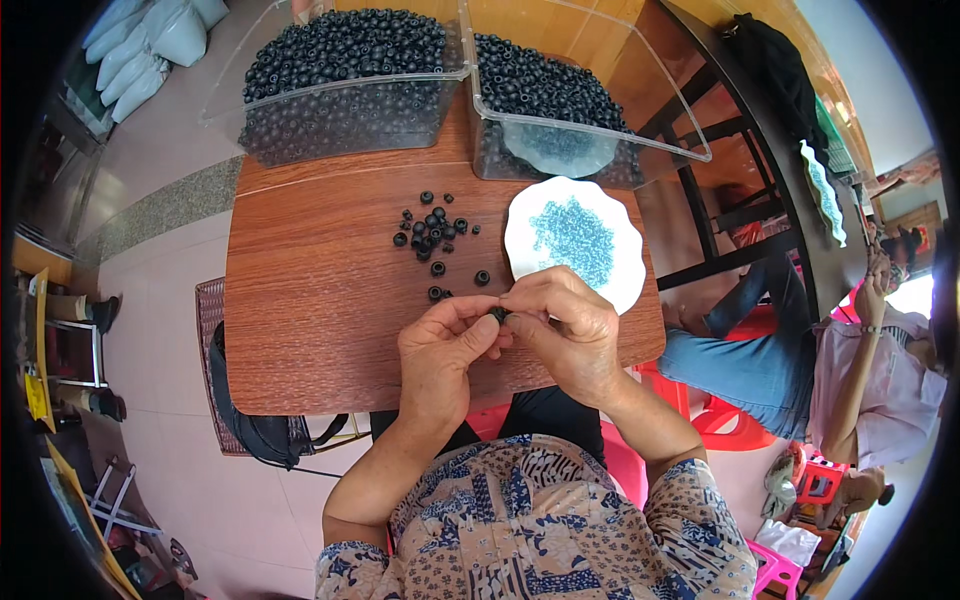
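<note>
Near the frame's centre, the left hand (437, 352) and right hand (577, 335) together pinch a small, dark, bead-like piece (499, 314). Probably light, hard and slightly slippery, it should hold best by opposite outer sides, under fingertip pressure.

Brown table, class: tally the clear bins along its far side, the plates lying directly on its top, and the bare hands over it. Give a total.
Clear bins: 2
White plate: 1
Bare hands, left hand and right hand: 2
Total: 5
</note>
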The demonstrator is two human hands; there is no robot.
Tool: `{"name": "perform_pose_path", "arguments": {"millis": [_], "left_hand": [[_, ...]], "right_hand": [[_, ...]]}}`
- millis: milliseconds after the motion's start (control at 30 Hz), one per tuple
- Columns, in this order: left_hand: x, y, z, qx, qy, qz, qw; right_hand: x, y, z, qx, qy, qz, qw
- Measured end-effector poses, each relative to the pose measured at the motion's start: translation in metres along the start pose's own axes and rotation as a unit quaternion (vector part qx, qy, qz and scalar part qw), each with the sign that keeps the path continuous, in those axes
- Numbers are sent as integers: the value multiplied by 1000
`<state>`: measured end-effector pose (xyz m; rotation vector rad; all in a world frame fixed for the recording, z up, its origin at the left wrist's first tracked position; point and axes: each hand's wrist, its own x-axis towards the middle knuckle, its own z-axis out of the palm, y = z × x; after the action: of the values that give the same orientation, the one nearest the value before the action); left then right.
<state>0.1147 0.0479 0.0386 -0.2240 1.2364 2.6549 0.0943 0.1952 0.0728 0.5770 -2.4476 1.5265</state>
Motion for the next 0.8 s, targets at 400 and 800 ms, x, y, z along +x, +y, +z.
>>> {"name": "perform_pose_path", "arguments": {"millis": [400,800], "left_hand": [[3,-6,-2,35,0,9,999],[5,-12,-3,40,1,14,999]], "right_hand": [[16,-1,-10,-125,-35,-94,987],[22,-4,-14,-165,-95,-109,976]]}}
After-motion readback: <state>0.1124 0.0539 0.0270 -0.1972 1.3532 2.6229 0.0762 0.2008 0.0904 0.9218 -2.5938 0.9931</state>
